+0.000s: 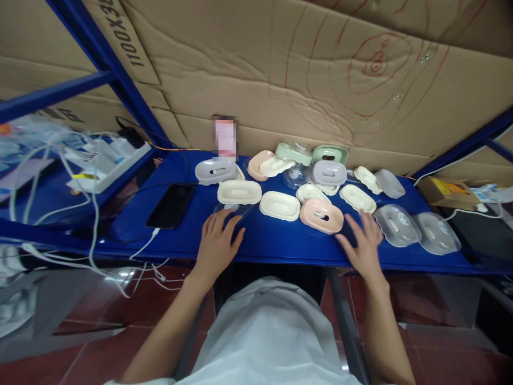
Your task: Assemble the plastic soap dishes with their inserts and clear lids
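Note:
My left hand [218,240] is over the blue table's front part, fingers spread. Its fingertips overlap a clear plastic lid [232,208]; I cannot tell whether they press on it. Just beyond lies a cream oval tray [239,192]. My right hand [364,243] is also open, fingers apart, beside a peach oval dish [321,216] with a slot in it. Near its fingertips sits another cream tray [358,198]. Between my hands lies a third cream tray [279,206]. To the right are two clear-covered oval boxes [398,225]. Neither hand holds anything.
Grey dishes [328,172] and green dishes [294,153] sit towards the back. A black phone [170,206] with a white cable lies left; a lit, blurred screen [225,138] leans on the cardboard wall [256,69]. Blue frame posts [120,85] stand at the left.

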Action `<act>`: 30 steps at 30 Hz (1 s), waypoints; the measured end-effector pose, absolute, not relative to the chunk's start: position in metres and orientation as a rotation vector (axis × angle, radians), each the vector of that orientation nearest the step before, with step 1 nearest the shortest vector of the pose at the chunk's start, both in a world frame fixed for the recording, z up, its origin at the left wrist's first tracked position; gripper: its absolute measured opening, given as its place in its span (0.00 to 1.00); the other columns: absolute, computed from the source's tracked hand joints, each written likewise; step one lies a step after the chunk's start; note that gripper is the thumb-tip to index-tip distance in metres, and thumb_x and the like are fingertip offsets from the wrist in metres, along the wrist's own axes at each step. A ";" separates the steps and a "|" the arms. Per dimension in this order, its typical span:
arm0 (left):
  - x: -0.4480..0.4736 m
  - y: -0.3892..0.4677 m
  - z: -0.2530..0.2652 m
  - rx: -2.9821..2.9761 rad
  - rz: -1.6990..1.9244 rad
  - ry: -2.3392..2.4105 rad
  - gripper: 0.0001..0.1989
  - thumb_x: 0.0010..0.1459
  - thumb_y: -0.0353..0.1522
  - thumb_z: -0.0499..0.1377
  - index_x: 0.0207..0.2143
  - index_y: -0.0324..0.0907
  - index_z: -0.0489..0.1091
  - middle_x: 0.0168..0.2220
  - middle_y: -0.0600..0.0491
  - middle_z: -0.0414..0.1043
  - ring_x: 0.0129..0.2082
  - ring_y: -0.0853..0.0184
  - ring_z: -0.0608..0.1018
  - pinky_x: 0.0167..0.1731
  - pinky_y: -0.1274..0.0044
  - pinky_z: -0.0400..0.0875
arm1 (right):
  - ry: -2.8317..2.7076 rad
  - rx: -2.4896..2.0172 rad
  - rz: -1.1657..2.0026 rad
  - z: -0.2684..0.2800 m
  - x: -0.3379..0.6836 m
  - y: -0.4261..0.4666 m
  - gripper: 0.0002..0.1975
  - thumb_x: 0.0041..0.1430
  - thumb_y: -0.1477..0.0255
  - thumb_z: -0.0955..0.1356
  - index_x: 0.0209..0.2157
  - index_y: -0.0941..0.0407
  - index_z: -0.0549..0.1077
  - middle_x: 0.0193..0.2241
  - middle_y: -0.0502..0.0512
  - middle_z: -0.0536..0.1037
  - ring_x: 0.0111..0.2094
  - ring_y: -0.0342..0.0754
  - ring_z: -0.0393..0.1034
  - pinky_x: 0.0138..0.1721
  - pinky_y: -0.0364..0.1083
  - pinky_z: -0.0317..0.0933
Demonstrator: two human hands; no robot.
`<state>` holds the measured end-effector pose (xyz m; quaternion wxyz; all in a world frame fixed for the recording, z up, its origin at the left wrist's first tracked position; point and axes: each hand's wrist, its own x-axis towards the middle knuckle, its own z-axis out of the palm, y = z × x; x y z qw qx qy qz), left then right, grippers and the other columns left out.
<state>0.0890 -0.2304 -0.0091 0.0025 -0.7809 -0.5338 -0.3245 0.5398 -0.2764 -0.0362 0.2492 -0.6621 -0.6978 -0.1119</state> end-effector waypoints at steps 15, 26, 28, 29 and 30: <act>0.136 -0.235 -0.034 -2.912 -0.831 -1.210 0.18 0.74 0.28 0.53 0.60 0.50 0.73 0.59 0.45 0.76 0.58 0.56 0.79 0.58 0.61 0.75 | -2.203 -1.311 0.095 -0.022 0.420 -0.265 0.20 0.76 0.66 0.64 0.66 0.44 0.72 0.63 0.54 0.78 0.66 0.56 0.70 0.69 0.63 0.57; 0.099 -0.228 -0.032 -2.722 -1.041 -1.537 0.18 0.71 0.39 0.61 0.61 0.51 0.72 0.66 0.45 0.70 0.68 0.52 0.72 0.65 0.56 0.69 | -2.381 -1.130 0.039 -0.018 0.380 -0.255 0.18 0.76 0.70 0.65 0.63 0.48 0.73 0.66 0.59 0.73 0.69 0.57 0.65 0.70 0.64 0.58; 0.088 -0.217 -0.032 -2.452 -1.111 -1.778 0.25 0.68 0.43 0.64 0.64 0.49 0.70 0.69 0.41 0.67 0.69 0.46 0.70 0.65 0.52 0.69 | -2.344 -1.155 0.063 -0.017 0.380 -0.257 0.21 0.75 0.69 0.66 0.67 0.46 0.69 0.69 0.60 0.69 0.72 0.59 0.60 0.70 0.66 0.60; 0.083 -0.211 -0.030 -2.331 -1.117 -1.871 0.29 0.66 0.45 0.65 0.65 0.47 0.68 0.69 0.38 0.66 0.69 0.43 0.70 0.64 0.50 0.69 | -2.331 -1.166 0.087 -0.017 0.380 -0.257 0.24 0.75 0.68 0.66 0.69 0.45 0.67 0.71 0.61 0.66 0.74 0.60 0.57 0.70 0.67 0.60; 0.078 -0.204 -0.028 -2.255 -1.110 -1.934 0.31 0.65 0.46 0.66 0.66 0.45 0.68 0.69 0.36 0.66 0.69 0.41 0.71 0.63 0.50 0.69 | -2.322 -1.179 0.118 -0.016 0.380 -0.258 0.27 0.75 0.68 0.66 0.71 0.45 0.63 0.73 0.61 0.63 0.75 0.61 0.55 0.70 0.67 0.60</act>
